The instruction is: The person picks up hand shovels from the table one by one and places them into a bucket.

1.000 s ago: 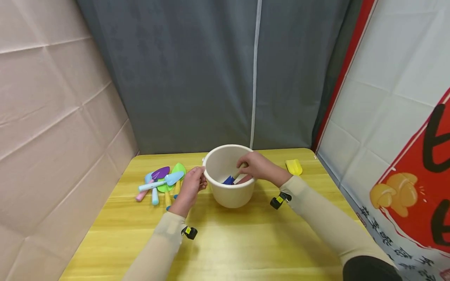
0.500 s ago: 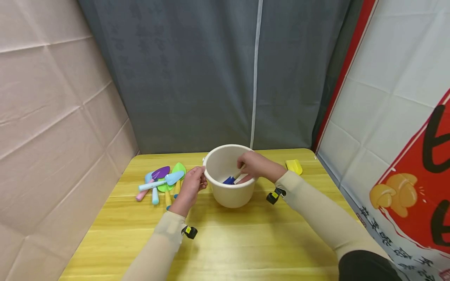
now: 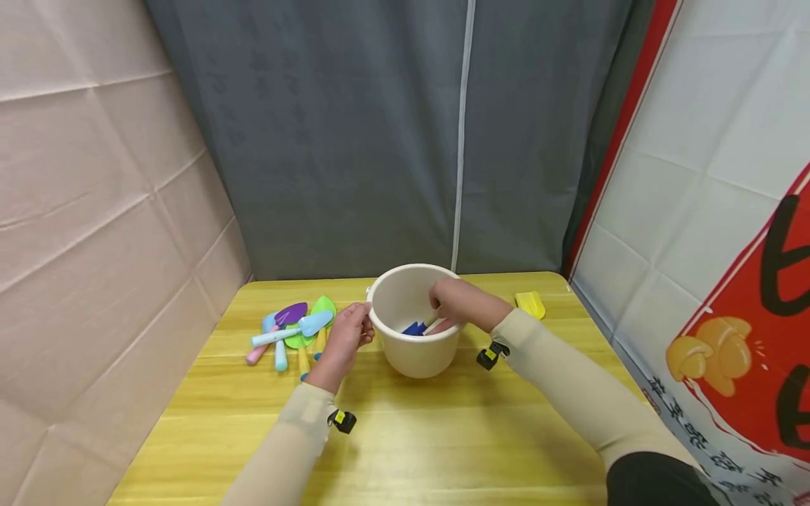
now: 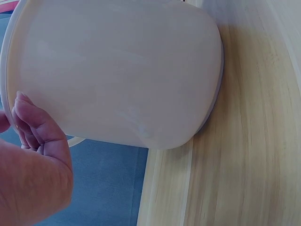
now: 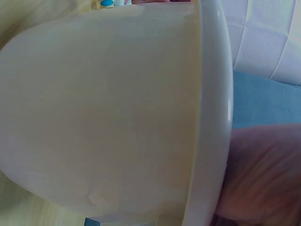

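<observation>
A cream bucket (image 3: pixel 418 358) stands on the table in the head view. My left hand (image 3: pixel 344 341) pinches its rim at the left side; in the left wrist view that hand's curled fingers (image 4: pixel 40 122) lie against the outer wall just under the rim. My right hand (image 3: pixel 465 303) reaches over the right rim into the bucket, its fingers curled round a pale handle (image 3: pixel 435 325). Beside it, low inside the bucket, shows a dark blue jagged piece (image 3: pixel 414 328); whether it joins the handle is unclear. The fingertips are hidden. In the right wrist view the bucket wall covers most of the work.
Left of the bucket lies a pile of toy shovels, including a light blue shovel (image 3: pixel 294 327), a purple shovel (image 3: pixel 291 314) and a green shovel (image 3: pixel 323 306). A yellow scoop piece (image 3: pixel 530 303) lies at the right back. A grey curtain (image 3: pixel 342 140) hangs behind the table (image 3: pixel 418 436).
My right hand has sunk a little deeper into the bucket with the pale handle, and its forearm has shifted slightly left. My left hand stays on the rim.
</observation>
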A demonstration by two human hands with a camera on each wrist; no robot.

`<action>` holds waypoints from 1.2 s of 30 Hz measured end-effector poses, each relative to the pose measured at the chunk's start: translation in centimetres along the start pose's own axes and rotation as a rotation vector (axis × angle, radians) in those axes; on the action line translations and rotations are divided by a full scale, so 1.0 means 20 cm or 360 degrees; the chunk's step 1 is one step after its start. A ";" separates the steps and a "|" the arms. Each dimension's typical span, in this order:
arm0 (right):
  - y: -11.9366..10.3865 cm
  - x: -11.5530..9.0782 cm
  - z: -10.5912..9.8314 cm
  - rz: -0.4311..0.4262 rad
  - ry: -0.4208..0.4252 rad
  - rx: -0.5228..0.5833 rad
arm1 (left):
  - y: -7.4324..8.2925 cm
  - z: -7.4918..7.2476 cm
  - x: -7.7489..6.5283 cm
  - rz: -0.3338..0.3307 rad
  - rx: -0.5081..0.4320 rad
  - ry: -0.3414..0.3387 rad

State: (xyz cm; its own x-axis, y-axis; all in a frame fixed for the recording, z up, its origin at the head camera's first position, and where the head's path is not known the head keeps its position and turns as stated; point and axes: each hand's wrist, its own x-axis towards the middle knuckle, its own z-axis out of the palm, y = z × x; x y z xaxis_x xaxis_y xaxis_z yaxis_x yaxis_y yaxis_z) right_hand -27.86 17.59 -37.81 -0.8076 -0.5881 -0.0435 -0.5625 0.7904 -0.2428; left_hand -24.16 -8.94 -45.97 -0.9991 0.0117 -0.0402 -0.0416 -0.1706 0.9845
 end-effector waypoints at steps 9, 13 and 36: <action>-0.01 0.00 0.00 -0.0018 -0.0012 -0.0074 | 0.00 0.00 0.00 0.0017 0.0000 -0.0005; -0.02 0.00 0.00 -0.0005 -0.0032 -0.0072 | -0.01 -0.01 0.00 0.0012 -0.0015 -0.0008; 0.03 -0.05 0.01 0.0003 0.0215 0.0235 | -0.01 -0.01 0.01 -0.0002 -0.0017 -0.0001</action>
State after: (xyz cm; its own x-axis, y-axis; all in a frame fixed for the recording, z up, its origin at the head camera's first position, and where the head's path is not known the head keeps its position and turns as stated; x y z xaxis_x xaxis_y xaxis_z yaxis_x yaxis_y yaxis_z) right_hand -27.36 18.59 -38.06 -0.8307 -0.5504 0.0837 -0.5368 0.7519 -0.3828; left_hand -24.27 -9.04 -46.23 -0.9991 0.0124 -0.0415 -0.0431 -0.1812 0.9825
